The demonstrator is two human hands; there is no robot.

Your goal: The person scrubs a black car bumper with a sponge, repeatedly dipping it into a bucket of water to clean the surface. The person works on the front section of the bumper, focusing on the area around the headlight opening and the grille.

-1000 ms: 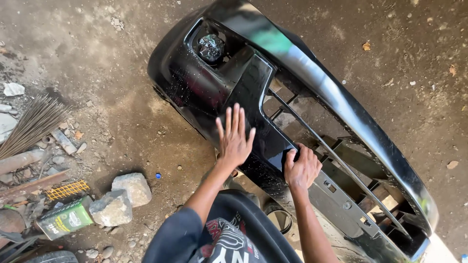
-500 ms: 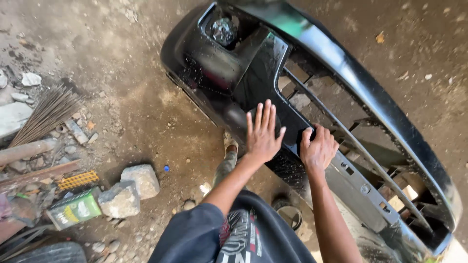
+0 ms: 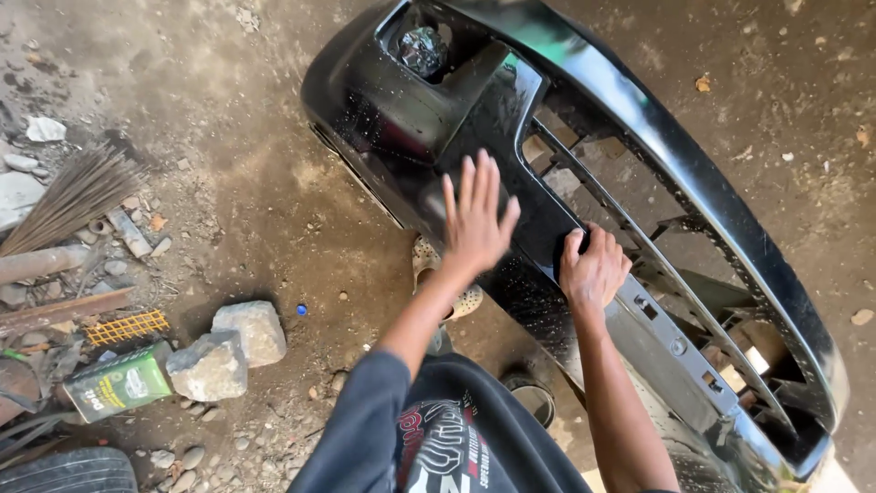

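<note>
- On the dirt ground we see a black car bumper (image 3: 639,119) lying diagonally from upper left to lower right, glossy outer face up, fog light (image 3: 422,47) at its upper left end, open grille slots along the middle. Versus a second ago it fills more of the view and sits higher and more to the right; our head has moved closer.
- Left hand (image 3: 476,217) rests flat on the bumper's dark panel just left of the grille, fingers spread and straight, palm down. Same pose as before, same spot on the panel.
- Right hand (image 3: 593,269) is on the lower grille edge, fingers curled and bunched, fingertips pressed onto the black surface; whether it pinches anything we cannot tell. Earlier it lay looser, now it looks more clenched.
- Pale sandal (image 3: 438,274) shows under the left wrist, touching the bumper's lower rim.
- Two grey stones (image 3: 228,351) sit well left of the bumper, unchanged.
- Green carton (image 3: 119,383) lies just beside the stones, next to a yellow mesh piece (image 3: 128,326).
- Small blue cap (image 3: 301,309) lies near the stones.
</note>
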